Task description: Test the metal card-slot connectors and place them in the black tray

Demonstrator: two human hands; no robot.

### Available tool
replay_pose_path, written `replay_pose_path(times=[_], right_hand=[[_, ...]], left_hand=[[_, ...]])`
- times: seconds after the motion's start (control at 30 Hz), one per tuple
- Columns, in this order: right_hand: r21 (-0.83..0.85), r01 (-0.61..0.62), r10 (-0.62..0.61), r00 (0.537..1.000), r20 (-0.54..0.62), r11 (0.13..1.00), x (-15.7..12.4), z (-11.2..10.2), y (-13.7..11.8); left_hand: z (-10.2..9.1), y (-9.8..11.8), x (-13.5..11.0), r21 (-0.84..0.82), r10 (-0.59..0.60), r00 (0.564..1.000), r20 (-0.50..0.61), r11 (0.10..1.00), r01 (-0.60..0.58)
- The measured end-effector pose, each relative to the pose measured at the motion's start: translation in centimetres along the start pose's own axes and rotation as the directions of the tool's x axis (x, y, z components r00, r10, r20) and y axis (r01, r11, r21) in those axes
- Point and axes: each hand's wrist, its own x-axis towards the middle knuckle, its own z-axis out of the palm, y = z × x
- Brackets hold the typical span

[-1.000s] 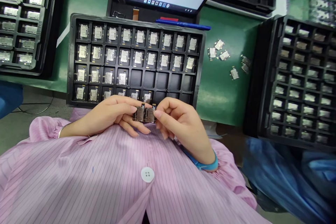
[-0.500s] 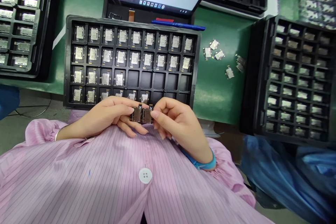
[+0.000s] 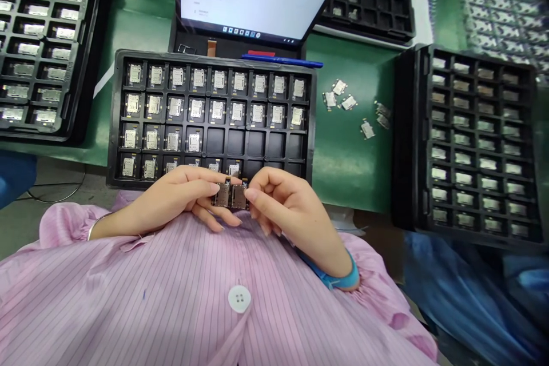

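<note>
My left hand (image 3: 184,191) pinches a small card-slot circuit board (image 3: 221,195) between thumb and fingers. In my right hand (image 3: 281,200), thumb and forefinger grip a second such board (image 3: 238,197). The two boards are side by side, dark metal faces up, in front of my chest. Just beyond my hands lies a black compartment tray (image 3: 112,126) holding silver boards. Its two far rows are full; the third row has boards on the left and bare pockets on the right. My hands hide part of the near row.
A laptop (image 3: 257,0) stands behind the tray, with a blue pen (image 3: 283,60) on its near edge. Several loose boards (image 3: 348,102) lie on the green table (image 3: 343,166). Stacked trays stand left (image 3: 77,91) and right (image 3: 422,143). Another tray (image 3: 377,0) is at the back.
The whole view has shifted, so the table things sit lower in the picture. Both hands keep hold of their boards, which appear slightly farther apart.
</note>
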Motion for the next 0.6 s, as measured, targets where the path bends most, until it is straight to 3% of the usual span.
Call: replay_pose_path(times=[0.23, 0.37, 0.43, 0.5, 0.6], right_hand=[[-0.033, -0.001, 0.001, 1.0, 0.0, 0.999, 0.1, -0.2, -0.3], [-0.064, 0.008, -0.009, 1.0, -0.006, 0.998, 0.3, -0.5, -0.5], [-0.111, 0.037, -0.044, 0.997, -0.061, 0.993, 0.8, -0.7, -0.6], [-0.211, 0.078, -0.112, 0.982, -0.154, 0.974, 1.9, -0.9, -0.8], [-0.435, 0.116, -0.239, 0.941, -0.24, 0.893, 4.1, -1.1, -1.0]], left_hand=[[0.0, 0.0, 0.1, 0.06, -0.009, 1.0, -0.022, 0.998, 0.01], [0.1, 0.6, -0.2, 0.282, 0.066, 0.991, -0.117, 0.959, -0.031], [0.0, 1.0, -0.4, 0.48, 0.198, 0.952, -0.233, 0.875, -0.064], [-0.1, 1.5, -0.1, 0.659, 0.35, 0.883, -0.313, 0.749, -0.063], [-0.1, 2.1, 1.1, 0.825, 0.526, 0.784, -0.329, 0.564, -0.031]])
